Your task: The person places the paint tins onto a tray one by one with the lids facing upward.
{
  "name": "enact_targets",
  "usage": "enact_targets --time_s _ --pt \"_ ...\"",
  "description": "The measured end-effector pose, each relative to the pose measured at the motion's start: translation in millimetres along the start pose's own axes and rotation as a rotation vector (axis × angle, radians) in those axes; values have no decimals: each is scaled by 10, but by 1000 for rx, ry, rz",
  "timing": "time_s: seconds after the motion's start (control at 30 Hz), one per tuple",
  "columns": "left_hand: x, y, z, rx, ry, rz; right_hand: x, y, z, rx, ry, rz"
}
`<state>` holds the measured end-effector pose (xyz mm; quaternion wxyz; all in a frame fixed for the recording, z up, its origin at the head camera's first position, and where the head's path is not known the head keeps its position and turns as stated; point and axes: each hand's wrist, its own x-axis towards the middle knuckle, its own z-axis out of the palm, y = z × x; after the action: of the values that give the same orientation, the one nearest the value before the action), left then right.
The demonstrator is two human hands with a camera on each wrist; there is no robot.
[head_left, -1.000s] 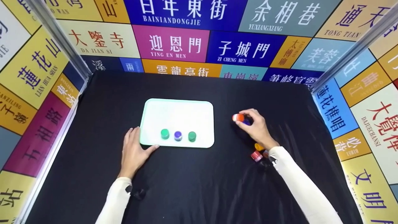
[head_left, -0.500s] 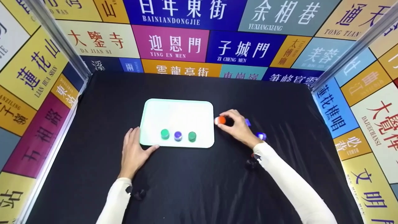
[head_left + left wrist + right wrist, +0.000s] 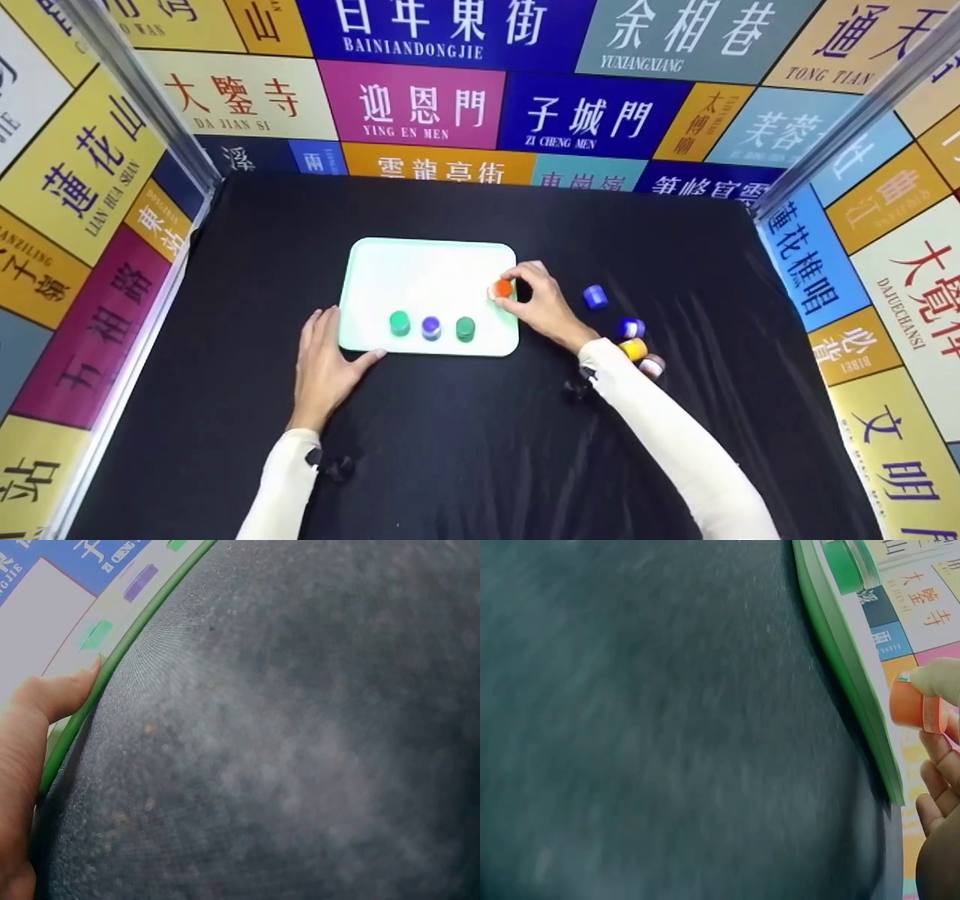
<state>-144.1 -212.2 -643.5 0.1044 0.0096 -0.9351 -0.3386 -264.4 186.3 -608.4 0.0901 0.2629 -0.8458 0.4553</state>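
My right hand (image 3: 544, 304) pinches a small orange paint jar (image 3: 502, 289) between thumb and fingertips, over the right edge of a white tray (image 3: 427, 270) with a green rim. In the right wrist view the orange jar (image 3: 909, 703) is tipped sideways, near the rim. A light green jar (image 3: 400, 323), a purple jar (image 3: 431, 328) and a dark green jar (image 3: 465, 329) stand in a row along the tray's front. At its front left corner lies my left hand (image 3: 322, 367), fingers along the left side. The left wrist view has its thumb (image 3: 71, 692) touching the green rim.
Right of the tray, on the black cloth (image 3: 465, 450), lie a blue jar (image 3: 595, 297), a blue and white jar (image 3: 631, 328), a yellow jar (image 3: 634, 349) and a brownish jar (image 3: 652, 366). Panels with large lettering (image 3: 420, 105) wall in the table.
My right hand has carried the orange jar leftward from beside the blue jars to over the tray's right edge. The left hand and the three jars on the tray have stayed put.
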Motion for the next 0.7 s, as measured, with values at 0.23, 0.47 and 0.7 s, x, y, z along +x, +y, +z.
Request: enact_targets --time_s 0.23,0.47,0.7 --pt "27 2 12 1 1 5 91 -63 162 30 -18 19" --pt "9 -12 19 1 9 13 241 -189 415 61 -75 22" --pt "4 -5 22 -3 6 6 374 -328 650 60 -170 26"
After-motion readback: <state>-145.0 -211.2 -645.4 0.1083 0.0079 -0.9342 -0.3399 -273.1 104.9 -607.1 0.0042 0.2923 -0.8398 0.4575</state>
